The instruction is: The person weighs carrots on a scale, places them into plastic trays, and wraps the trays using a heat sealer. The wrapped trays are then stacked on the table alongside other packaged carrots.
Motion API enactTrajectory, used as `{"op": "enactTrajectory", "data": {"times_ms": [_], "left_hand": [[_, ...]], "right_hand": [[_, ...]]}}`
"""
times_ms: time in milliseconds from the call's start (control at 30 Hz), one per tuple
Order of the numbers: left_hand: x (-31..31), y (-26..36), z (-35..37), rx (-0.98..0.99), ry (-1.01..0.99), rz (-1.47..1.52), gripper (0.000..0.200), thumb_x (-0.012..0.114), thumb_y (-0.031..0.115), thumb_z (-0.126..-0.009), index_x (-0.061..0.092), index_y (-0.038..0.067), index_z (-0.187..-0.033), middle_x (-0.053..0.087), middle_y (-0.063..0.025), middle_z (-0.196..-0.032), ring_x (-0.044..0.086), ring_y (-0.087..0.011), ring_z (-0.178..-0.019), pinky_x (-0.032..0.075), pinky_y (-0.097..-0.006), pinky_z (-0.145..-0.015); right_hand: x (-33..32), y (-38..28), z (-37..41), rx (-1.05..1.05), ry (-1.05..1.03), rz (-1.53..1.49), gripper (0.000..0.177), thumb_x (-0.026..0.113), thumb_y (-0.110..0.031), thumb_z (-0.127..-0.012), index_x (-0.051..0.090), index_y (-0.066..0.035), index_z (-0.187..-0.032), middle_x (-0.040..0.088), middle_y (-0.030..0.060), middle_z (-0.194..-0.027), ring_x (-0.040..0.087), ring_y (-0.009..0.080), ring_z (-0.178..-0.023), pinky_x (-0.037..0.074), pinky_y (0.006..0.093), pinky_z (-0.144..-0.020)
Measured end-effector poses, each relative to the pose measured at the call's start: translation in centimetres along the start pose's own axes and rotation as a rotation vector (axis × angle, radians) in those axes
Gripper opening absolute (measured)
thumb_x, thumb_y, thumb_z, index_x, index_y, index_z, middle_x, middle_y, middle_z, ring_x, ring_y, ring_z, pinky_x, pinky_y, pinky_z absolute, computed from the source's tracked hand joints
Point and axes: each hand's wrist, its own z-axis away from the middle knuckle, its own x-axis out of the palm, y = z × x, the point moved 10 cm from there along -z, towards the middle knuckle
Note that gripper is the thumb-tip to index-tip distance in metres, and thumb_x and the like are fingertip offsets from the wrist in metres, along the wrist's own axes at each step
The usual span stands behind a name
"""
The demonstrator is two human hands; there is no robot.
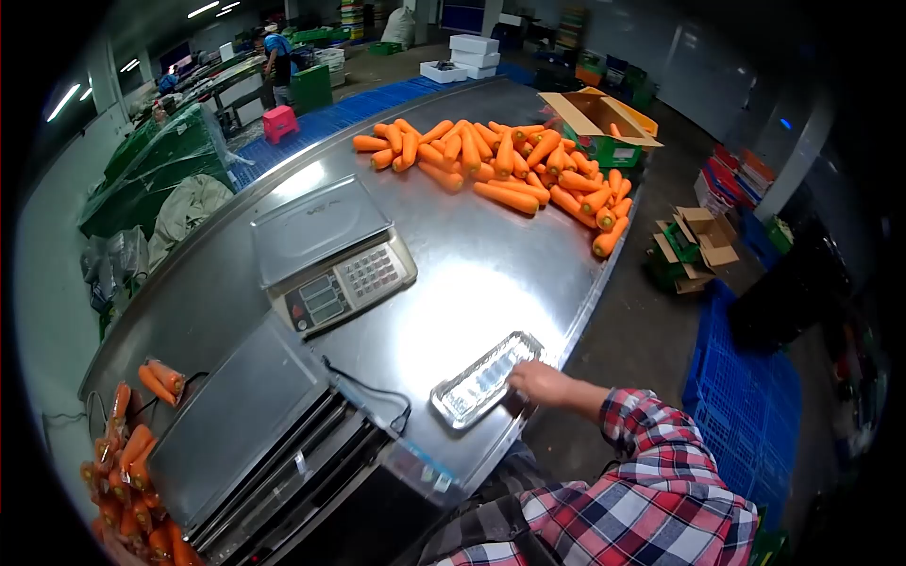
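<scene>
A: Item one: the right hand (540,382)?

B: At five o'clock from the middle of the view. Bare, back uppermost, fingers bent at the tray's edge; whether they grasp the rim or only touch it, I cannot tell. Checked sleeve (651,434) in red, white and dark blue.

A: And the left?

B: Out of view — state cannot be told.

A: Item two, the tray?

B: One shiny tray (479,383), oblong, between five and six o'clock, flat on the metal table (434,325), just beside its near edge.

A: Other stock on the table?

B: One digital scale (332,247), toward ten o'clock, pan bare, keypad facing the tray side. One heap of loose carrots (510,160), from twelve to two o'clock. One flat-topped machine (241,420), toward eight o'clock. Bagged carrots (137,472), at eight o'clock, beyond the machine.

A: Surroundings?

B: One green crate (613,151) with an open carton (585,113) in it, between one and two o'clock, touching the heap. One pink stool (279,124), between ten and eleven; near it, toward eleven — a person in blue (276,61), standing. Blue pallets (746,406) on the floor, toward four.
</scene>
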Motion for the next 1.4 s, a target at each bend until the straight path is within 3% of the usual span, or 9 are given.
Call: {"op": "enactTrajectory", "data": {"times_ms": [233, 333, 400, 467, 533, 800, 933, 1100, 1400], "left_hand": [[18.8, 13.0, 20.6, 0.151, -0.307, 0.025, 0.037, 0.044, 0.043, -0.092, 0.053, 0.007, -0.091, 0.041, 0.0014, -0.057, 0.039, -0.0075, -0.045, 0.034, -0.0231, -0.042], [30.5, 14.2, 34.6, 0.162, -0.806, 0.015, 0.034, 0.046, 0.037, -0.093, 0.053, 0.006, -0.102, 0.049, -0.0012, -0.06, 0.047, -0.0092, -0.046, 0.038, -0.0204, -0.039], [35.6, 11.0, 44.9, -0.053, -1.146, -0.165, 0.023, 0.059, 0.023, -0.087, 0.058, 0.005, -0.102, 0.058, -0.0044, -0.07, 0.059, -0.0127, -0.065, 0.048, -0.0253, -0.059], [38.5, 12.0, 55.6, 0.17, -1.568, -0.459, 0.035, 0.07, 0.019, -0.076, 0.06, 0.004, -0.105, 0.062, -0.0049, -0.087, 0.06, -0.0198, -0.088, 0.046, -0.031, -0.081], [38.6, 17.3, 62.9, 1.007, -1.7, -0.506, 0.044, 0.056, 0.024, -0.086, 0.048, 0.001, -0.123, 0.053, -0.0173, -0.122, 0.051, -0.0313, -0.112, 0.04, -0.0402, -0.097], [49.3, 11.7, 62.4, 1.056, -1.252, -0.385, 0.027, 0.062, 0.002, -0.067, 0.063, 0.01, -0.093, 0.065, -0.0067, -0.102, 0.062, -0.0238, -0.095, 0.048, -0.0369, -0.08], [51.7, 8.3, 64.7, 0.977, -1.224, -0.261, 0.018, 0.063, 0.002, -0.068, 0.064, 0.01, -0.084, 0.066, -0.0066, -0.095, 0.062, -0.0233, -0.091, 0.048, -0.0355, -0.076], [52.1, 5.3, 66.3, 0.869, -1.294, -0.329, 0.016, 0.06, 0.014, -0.078, 0.06, 0.006, -0.092, 0.061, -0.0122, -0.101, 0.057, -0.0301, -0.094, 0.046, -0.0402, -0.081], [51.7, 8.1, 64.9, 0.822, -1.287, -0.463, 0.019, 0.051, 0.002, -0.074, 0.06, 0.004, -0.09, 0.059, -0.0127, -0.092, 0.054, -0.0303, -0.09, 0.044, -0.0411, -0.077]], "right_hand": [[-2.9, -2.5, 0.0, -0.596, 0.086, -0.082, 0.012, 0.052, -0.013, -0.073, 0.047, -0.004, -0.08, 0.047, 0.0139, -0.078, 0.05, 0.0311, -0.076, 0.042, 0.0403, -0.066], [-3.3, -2.6, -1.1, -0.655, -0.013, -0.259, 0.015, 0.051, -0.016, -0.077, 0.046, -0.003, -0.082, 0.048, 0.0151, -0.08, 0.051, 0.0311, -0.077, 0.042, 0.0406, -0.067], [-2.7, -3.3, -1.5, -0.717, -0.111, -0.306, 0.014, 0.05, -0.016, -0.08, 0.045, -0.002, -0.083, 0.048, 0.0156, -0.08, 0.052, 0.0309, -0.077, 0.043, 0.041, -0.067], [-5.4, -3.8, -1.4, -0.858, -0.021, -0.307, 0.012, 0.051, -0.013, -0.079, 0.046, -0.003, -0.085, 0.048, 0.0144, -0.077, 0.054, 0.0301, -0.073, 0.045, 0.041, -0.062], [-11.4, -2.8, -2.5, -0.913, 0.118, -0.31, 0.013, 0.054, -0.013, -0.076, 0.048, -0.005, -0.084, 0.048, 0.0105, -0.075, 0.054, 0.0292, -0.072, 0.044, 0.0388, -0.058], [-18.1, 7.4, -14.1, -0.68, 0.128, -0.536, 0.033, 0.062, -0.031, -0.082, 0.056, -0.005, -0.101, 0.055, 0.0127, -0.097, 0.053, 0.0315, -0.091, 0.044, 0.0414, -0.078], [-20.6, 22.9, -27.4, 0.092, 0.279, -1.275, 0.034, 0.05, -0.034, -0.091, 0.049, -0.003, -0.104, 0.061, 0.0097, -0.086, 0.061, 0.0164, -0.072, 0.051, 0.0277, -0.063], [-21.2, 35.8, -38.7, 0.597, 0.428, -1.7, 0.067, 0.05, -0.06, -0.082, 0.045, 0.0, -0.11, 0.059, 0.0157, -0.079, 0.06, 0.0241, -0.059, 0.053, 0.034, -0.049], [-22.6, 36.6, -40.2, 0.388, 0.63, -1.697, 0.025, 0.053, -0.028, -0.087, 0.047, -0.004, -0.09, 0.057, 0.0104, -0.07, 0.056, 0.017, -0.05, 0.049, 0.028, -0.041]]}}
